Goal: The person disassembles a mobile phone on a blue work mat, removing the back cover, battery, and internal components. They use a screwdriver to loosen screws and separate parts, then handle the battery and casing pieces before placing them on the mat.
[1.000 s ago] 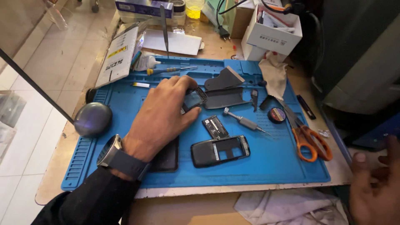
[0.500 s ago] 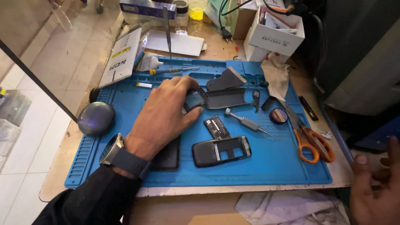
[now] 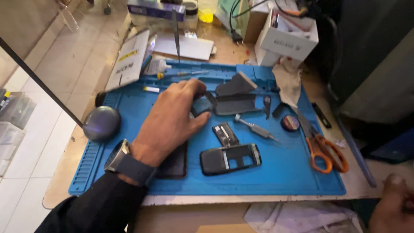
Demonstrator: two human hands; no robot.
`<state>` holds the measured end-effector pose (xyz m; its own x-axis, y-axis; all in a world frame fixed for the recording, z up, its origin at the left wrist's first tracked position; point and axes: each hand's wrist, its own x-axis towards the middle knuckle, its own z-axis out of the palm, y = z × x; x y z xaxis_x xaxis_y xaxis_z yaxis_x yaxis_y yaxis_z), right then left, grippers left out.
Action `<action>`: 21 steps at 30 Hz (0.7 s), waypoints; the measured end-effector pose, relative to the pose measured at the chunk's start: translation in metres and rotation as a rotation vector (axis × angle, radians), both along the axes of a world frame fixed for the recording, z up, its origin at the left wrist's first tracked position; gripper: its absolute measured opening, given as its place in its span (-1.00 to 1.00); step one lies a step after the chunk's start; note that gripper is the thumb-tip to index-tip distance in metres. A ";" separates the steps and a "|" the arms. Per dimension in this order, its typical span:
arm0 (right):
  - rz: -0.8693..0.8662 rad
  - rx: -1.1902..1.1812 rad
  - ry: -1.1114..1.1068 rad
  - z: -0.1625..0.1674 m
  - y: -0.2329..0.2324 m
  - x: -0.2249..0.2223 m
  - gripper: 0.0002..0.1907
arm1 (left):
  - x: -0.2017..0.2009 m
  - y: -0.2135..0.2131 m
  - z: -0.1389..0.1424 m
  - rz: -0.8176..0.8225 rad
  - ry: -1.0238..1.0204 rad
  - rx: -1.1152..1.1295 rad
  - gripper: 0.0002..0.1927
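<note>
Our left hand (image 3: 172, 121) lies on the blue repair mat (image 3: 280, 172), fingers curled around a small dark phone part (image 3: 202, 105) near the mat's centre. We judge it light, stiff, fragile; grip its edges. Right hand (image 3: 394, 207) off-mat, fingers' state unclear. Cluttered bench, tiled floor beside it.

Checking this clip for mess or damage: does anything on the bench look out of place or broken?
Nothing looks spilled. A phone lies in pieces on the blue mat: a dark frame, a small board and a screwdriver lie loose. The left hand rests on a dark part. The orange scissors overhang the mat's right edge.
</note>
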<state>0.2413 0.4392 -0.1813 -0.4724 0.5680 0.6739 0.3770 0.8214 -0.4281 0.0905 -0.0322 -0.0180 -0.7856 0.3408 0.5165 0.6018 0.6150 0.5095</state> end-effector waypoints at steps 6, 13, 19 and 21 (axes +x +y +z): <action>0.427 0.195 -0.107 0.103 -0.119 0.008 -0.79 | 0.002 0.002 0.002 -0.016 -0.038 0.072 -0.52; 0.876 0.149 -0.185 0.193 -0.221 -0.046 -0.70 | 0.002 0.004 0.007 -0.105 0.038 0.203 -0.46; 1.199 0.144 -0.147 0.211 -0.249 -0.113 -0.69 | 0.002 0.004 0.010 -0.217 -0.062 0.244 -0.42; 1.241 0.161 -0.155 0.208 -0.256 -0.136 -0.71 | 0.002 0.004 0.009 -0.253 -0.021 0.228 -0.40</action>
<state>0.1054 0.1834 0.0269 -0.7083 -0.3968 0.5839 -0.6466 0.6965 -0.3111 0.0920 -0.0282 -0.0086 -0.7019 0.4039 0.5867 0.7089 0.3161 0.6305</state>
